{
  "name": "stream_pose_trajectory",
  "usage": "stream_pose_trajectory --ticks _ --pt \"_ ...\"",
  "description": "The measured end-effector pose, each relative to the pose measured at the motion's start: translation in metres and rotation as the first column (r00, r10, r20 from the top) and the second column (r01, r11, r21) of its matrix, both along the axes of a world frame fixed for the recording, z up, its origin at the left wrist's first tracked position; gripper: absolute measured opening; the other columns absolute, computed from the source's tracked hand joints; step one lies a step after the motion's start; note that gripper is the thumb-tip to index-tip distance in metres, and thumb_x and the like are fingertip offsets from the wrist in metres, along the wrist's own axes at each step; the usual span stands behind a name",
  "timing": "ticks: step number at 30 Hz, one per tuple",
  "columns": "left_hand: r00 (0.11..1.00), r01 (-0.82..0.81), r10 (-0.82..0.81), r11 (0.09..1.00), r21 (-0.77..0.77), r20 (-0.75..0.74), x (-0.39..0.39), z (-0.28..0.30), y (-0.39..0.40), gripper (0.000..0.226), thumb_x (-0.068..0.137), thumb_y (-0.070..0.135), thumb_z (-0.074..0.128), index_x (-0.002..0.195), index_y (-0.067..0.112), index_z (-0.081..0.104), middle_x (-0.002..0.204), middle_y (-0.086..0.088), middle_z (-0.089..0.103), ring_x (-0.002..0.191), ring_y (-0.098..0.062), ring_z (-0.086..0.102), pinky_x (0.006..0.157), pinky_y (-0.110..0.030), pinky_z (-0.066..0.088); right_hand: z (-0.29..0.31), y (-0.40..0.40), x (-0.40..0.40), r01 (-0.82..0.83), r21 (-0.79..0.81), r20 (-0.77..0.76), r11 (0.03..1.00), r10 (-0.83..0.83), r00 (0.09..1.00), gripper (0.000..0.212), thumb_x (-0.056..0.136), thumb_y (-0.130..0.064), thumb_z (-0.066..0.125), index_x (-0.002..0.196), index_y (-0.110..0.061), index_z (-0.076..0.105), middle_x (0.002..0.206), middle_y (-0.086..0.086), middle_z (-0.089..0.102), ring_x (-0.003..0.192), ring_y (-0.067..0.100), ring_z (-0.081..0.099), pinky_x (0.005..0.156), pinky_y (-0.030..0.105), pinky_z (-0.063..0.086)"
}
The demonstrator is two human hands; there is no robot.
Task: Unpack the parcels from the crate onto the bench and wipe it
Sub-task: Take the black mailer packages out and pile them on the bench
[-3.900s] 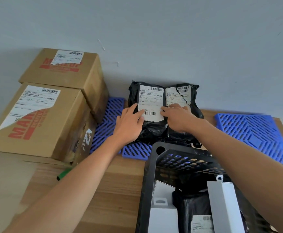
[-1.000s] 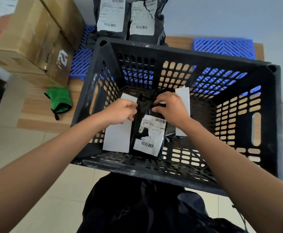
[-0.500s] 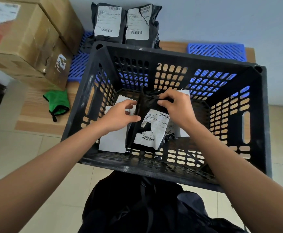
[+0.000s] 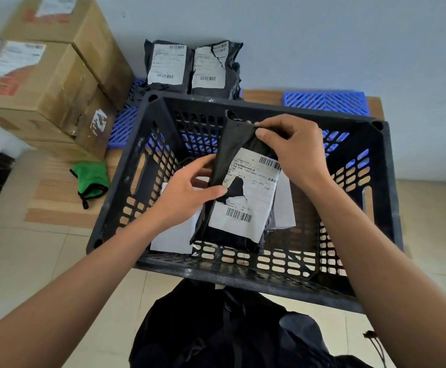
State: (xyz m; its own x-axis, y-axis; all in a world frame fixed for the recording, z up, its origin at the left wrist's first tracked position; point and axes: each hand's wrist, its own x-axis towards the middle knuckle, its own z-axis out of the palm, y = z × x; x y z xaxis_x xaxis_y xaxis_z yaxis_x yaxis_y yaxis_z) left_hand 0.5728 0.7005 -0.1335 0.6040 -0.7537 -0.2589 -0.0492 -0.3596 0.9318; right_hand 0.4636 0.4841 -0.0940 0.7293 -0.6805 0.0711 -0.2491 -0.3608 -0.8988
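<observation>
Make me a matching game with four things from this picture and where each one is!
Things:
1. green cloth
2. torn-label black parcel
3. cardboard boxes
4. white boxes

Places:
A. lying on the bottom of the black crate
B. held up by the left hand and right hand
C. on the wooden bench, left of the crate
D. stacked at the far left by the wall

Pairs: 1-C, 2-B, 3-D, 4-A
</observation>
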Motion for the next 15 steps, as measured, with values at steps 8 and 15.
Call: stream_pose_trajectory --ticks 8,15 --pt "0.977 -0.163 0.141 0.978 -0.129 -0.163 -0.003 0.016 0.003 0.059 0.088 0.014 0.078 0.140 0.034 0.058 0.116 0.003 0.075 0.102 -0.020 0.074 0.081 -0.031 0.061 0.022 0.009 -0.003 0.005 0.022 0.091 1.000 -0.007 0.996 0.042 0.099 -0.031 0.062 0.141 -0.029 0.060 0.142 -0.026 0.052 0.139 0.000 0.045 0.115 0.033 0.043" --pt "0.947 -0.320 0.307 0.920 -0.227 -0.091 0.012 0.034 0.002 0.053 0.088 0.021 0.079 0.117 0.063 0.063 0.111 0.011 0.076 0.102 -0.010 0.073 0.079 -0.023 0.060 0.009 0.022 -0.022 -0.063 0.079 0.036 0.995 0.060 0.998 0.042 0.099 -0.026 0.064 0.140 -0.030 0.060 0.150 -0.021 0.047 0.105 -0.014 0.062 0.081 0.005 0.050"
